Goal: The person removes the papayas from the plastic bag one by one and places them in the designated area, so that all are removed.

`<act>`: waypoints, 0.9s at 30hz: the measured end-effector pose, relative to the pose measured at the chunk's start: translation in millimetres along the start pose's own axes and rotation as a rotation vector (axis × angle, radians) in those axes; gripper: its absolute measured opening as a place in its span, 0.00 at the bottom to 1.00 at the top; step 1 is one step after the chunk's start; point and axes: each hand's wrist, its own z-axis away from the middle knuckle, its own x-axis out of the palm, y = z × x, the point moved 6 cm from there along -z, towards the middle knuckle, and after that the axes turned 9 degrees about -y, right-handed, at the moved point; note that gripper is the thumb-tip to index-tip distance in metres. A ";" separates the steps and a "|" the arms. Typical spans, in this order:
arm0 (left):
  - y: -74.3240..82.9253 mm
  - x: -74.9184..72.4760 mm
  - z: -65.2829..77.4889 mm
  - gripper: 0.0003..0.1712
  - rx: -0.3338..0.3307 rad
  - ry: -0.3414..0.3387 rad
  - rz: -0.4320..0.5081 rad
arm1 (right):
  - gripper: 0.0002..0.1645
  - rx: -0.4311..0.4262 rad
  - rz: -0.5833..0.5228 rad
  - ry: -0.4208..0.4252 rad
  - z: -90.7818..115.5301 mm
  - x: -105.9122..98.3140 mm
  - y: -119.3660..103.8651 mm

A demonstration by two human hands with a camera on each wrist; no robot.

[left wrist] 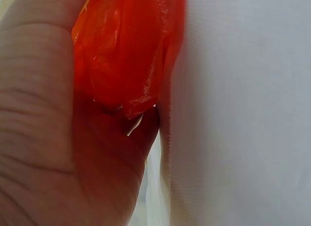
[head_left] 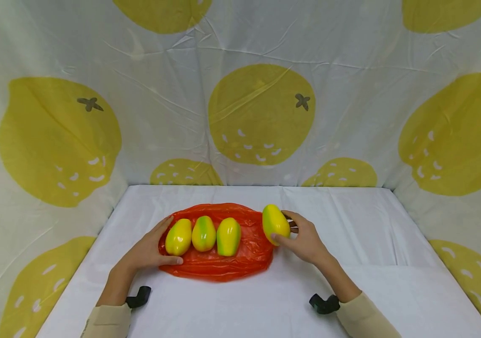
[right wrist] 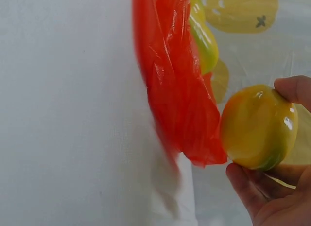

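Note:
A red plastic bag (head_left: 244, 256) lies spread on the white-covered table, with three glossy yellow-green mangoes (head_left: 228, 237) in a row on it. At its left end my left hand (head_left: 152, 249) holds the bag, thumb along the near side and fingers round the far side. The left wrist view shows crumpled red plastic (left wrist: 124, 51) between thumb and fingers. Another mango (head_left: 275, 223) is held by my right hand (head_left: 305, 239) over the bag's right end, its narrow end up. In the right wrist view, thumb and fingers grip this mango (right wrist: 257, 126) beside the bag's edge.
White cloth (head_left: 392, 234) covers the table around the bag. Lemon-printed curtains (head_left: 261, 112) enclose the back and both sides. A black wrist device (head_left: 139, 297) is worn on the left wrist, and another black device (head_left: 324, 304) on the right.

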 end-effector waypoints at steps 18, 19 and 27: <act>-0.2 -1.6 0.5 0.77 -0.021 -0.011 -0.023 | 0.43 0.013 0.059 0.042 11.3 -23.7 24.9; 0.3 -2.0 -0.3 0.77 -0.018 -0.011 -0.024 | 0.43 0.011 0.065 0.046 11.0 -25.3 25.9; 2.3 -2.2 -0.8 0.77 0.004 -0.010 -0.016 | 0.41 0.057 0.077 0.013 11.6 -27.7 36.1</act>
